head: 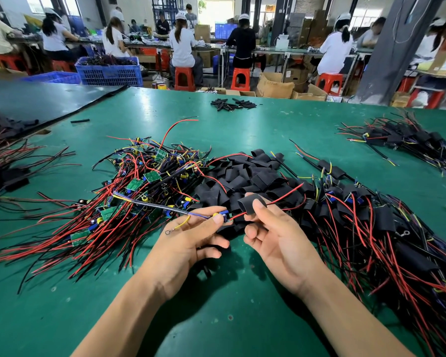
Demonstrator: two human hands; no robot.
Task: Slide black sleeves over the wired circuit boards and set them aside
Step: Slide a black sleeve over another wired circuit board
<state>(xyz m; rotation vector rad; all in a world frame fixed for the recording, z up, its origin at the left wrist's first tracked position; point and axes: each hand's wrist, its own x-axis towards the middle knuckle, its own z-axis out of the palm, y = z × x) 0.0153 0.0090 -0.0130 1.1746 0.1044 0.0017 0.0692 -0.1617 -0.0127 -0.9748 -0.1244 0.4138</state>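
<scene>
Black sleeve [249,202] is up at the tips of the right hand [276,240], pinched there with the thumb pressed flat on its near face. The finger backing it is hidden behind the sleeve, and the other fingers curl loosely underneath. The wired circuit board [224,215] is just to the left of it, not touching, held in the left hand [191,238] between thumb tip and forefinger, with only its blue end poking out past the fingertips. A red wire [283,198] bridges the gap from board to sleeve, disappears at the sleeve and comes out again on the right side, so it looks threaded through, though I can't see inside. A grey cable [152,204] runs off the board to the left, over the pile of bare boards [144,179], and a yellow lead with a ring terminal [175,226] droops over the left hand. Both hands are held just above the green table [216,318]. Right behind them is a heap of loose sleeves [245,173], and on the right is a long pile of sleeved boards [376,217]. Another sleeved pile [410,140] sits well apart at the far right. There's a small bunch of thinner black tubes [232,104] near the far edge.
</scene>
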